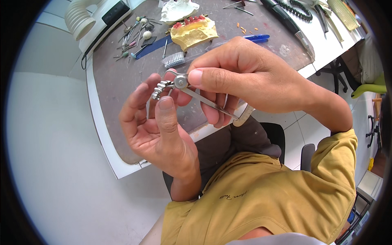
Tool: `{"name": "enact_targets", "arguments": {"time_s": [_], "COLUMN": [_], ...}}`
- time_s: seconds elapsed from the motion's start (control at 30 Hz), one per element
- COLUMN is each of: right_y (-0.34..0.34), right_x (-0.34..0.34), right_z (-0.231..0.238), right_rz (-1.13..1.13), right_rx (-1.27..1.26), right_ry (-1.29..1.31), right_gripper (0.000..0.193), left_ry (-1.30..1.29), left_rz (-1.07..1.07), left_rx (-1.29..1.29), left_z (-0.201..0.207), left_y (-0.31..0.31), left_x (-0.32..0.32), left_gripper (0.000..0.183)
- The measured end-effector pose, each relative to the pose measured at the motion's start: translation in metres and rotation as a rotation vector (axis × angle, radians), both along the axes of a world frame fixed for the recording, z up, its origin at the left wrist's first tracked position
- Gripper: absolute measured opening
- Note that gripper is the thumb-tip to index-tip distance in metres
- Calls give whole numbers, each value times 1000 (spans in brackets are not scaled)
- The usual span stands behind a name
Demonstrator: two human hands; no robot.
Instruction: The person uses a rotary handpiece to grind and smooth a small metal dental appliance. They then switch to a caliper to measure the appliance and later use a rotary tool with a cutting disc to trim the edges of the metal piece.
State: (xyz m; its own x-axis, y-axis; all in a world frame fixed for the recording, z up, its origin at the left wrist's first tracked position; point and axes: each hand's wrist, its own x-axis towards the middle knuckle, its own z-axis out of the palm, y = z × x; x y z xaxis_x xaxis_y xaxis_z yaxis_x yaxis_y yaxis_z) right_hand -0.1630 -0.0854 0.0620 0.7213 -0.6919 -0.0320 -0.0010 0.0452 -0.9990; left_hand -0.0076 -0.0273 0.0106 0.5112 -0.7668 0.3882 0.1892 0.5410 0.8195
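My right hand (255, 77) holds a small metal dental caliper (206, 101), the thumb pressing beside its round pivot. The caliper's pointed jaws reach left to a silvery metal dental bridge (159, 89) made of several joined teeth. They meet at the bridge's right end, though exact contact is too small to make out. My left hand (167, 132), palm up, steadies the bridge between thumb and fingertips; part of that grip is hidden. The caliper's curved scale (244, 116) shows below my right fingers. Both hands are above the bench's front edge.
Beyond my hands on the brown bench mat (110, 87) lie a yellow plaster model (194, 36) with red parts, a white plaster model (178, 10), a brush (173, 60), a blue pen (258, 38) and several rotary burs (136, 34). A black handpiece (286, 20) lies at right.
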Motion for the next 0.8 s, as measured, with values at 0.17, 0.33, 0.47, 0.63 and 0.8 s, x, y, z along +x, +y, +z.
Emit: {"name": "enact_targets", "arguments": {"time_s": [0.17, 0.33, 0.47, 0.63, 0.8], "right_y": [1, 2, 2, 3, 3], "right_x": [1, 4, 3, 3, 3], "right_z": [5, 5, 4, 3, 3], "right_rz": [-1, -10, -2, 4, 7], "right_rx": [-25, -84, -156, -203, -180], "right_ry": [52, 61, 69, 67, 53], "right_gripper": [40, 40, 39, 39, 38], "left_ry": [17, 28, -29, 24, 25], "left_rz": [-79, -109, -83, -128, -121], "left_rx": [-63, -99, -76, -69, -59], "left_z": [-2, -2, -2, 0, 1], "left_y": [2, 2, 0, 2, 2], "left_x": [2, 5, 4, 5, 4], "left_gripper": [23, 18, 16, 17, 17]}}
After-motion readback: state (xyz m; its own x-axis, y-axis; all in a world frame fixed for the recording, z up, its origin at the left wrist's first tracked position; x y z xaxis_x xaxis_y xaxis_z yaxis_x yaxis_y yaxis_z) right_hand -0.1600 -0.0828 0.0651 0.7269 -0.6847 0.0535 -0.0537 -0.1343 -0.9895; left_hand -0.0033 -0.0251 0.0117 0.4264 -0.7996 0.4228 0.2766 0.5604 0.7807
